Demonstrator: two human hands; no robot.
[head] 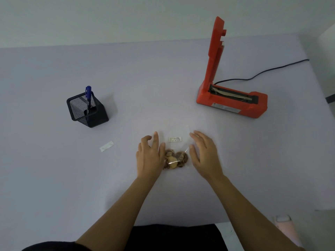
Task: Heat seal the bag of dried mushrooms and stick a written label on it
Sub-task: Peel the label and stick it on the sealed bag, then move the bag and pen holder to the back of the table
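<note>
I am holding my left hand (149, 156) and my right hand (204, 154) low over the pale lilac desk (54, 178), one on each side of the clear plastic bag of brown dried mushrooms (175, 158), fingers spread wide and gripping nothing, the left fingers (155, 140) just touching the bag's edge. The bag is lying flat between my palms, mushrooms bunched at its near end, and a small white written label (175, 139) is sitting on its film above them. I am judging it light, thin and slippery, its contents brittle, so I would be pinching the empty film at the far end rather than squeezing the lumps. Further left a white strip of backing paper (106, 146) is lying on the desk. Beyond it, a black mesh pen holder (87, 110) is holding one blue marker (88, 98). Far right, the orange heat sealer (230, 100) is standing with its arm raised.
</note>
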